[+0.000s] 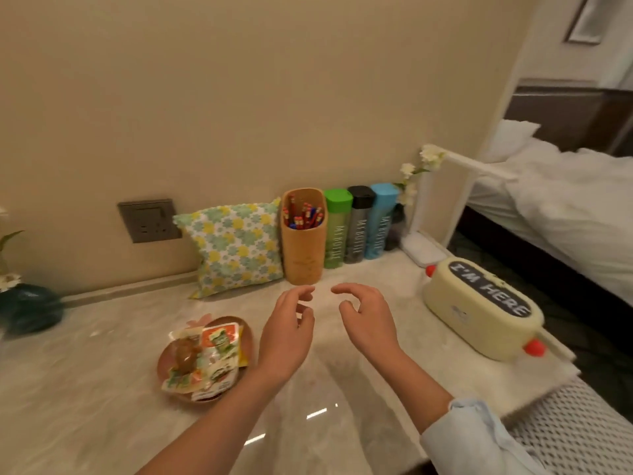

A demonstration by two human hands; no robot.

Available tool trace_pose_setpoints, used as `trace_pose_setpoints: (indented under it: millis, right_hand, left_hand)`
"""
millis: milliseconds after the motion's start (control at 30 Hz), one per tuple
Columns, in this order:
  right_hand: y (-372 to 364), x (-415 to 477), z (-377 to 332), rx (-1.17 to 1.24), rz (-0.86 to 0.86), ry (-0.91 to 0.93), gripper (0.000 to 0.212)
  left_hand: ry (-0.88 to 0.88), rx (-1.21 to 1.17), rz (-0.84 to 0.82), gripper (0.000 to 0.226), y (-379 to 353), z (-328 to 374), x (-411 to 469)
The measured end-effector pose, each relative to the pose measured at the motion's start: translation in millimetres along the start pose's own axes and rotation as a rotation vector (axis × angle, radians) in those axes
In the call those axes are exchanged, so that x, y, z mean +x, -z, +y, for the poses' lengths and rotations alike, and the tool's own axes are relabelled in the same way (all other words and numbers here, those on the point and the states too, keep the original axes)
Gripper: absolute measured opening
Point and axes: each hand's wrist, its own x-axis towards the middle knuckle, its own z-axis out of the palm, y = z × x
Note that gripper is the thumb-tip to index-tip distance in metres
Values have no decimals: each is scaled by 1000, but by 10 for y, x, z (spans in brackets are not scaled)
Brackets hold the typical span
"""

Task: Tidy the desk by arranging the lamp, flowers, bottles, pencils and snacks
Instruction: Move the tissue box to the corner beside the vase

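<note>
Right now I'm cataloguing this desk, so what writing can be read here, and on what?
"I'M HERE": dark top of the cream box.
"MY BOTTLE": down the green bottle, the grey bottle and the blue bottle, somewhat blurred.
Snack packets: print too blurred to read.

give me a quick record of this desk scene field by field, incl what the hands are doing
surface: marble-look desk
back row, left to right: floral cushion, pencil holder with pencils, green bottle, grey bottle, blue bottle
back right corner: white flowers beside white lamp
front left: plate holding snack packets
right edge: yellow box lettered I'M HERE
far left: teal vase
left hand: fingers loosely curled, holding nothing
right hand: likewise
</note>
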Motion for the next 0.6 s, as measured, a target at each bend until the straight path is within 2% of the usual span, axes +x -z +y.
trace_pose_setpoints:
  millis: [300,500,600]
  right_hand:
    - [1285,5,712,-201,255,-150,32]
    - [1959,237,1255,-380,253,-233,43]
    - [2134,388,1555,-376,210,-276,49]
  left_hand:
    - [-104,-35,-216,34,-1143,774,173]
    - [-142,8,-253,32,-1971,1195,287]
    - [-199,92,-231,38,-2339,1298,384]
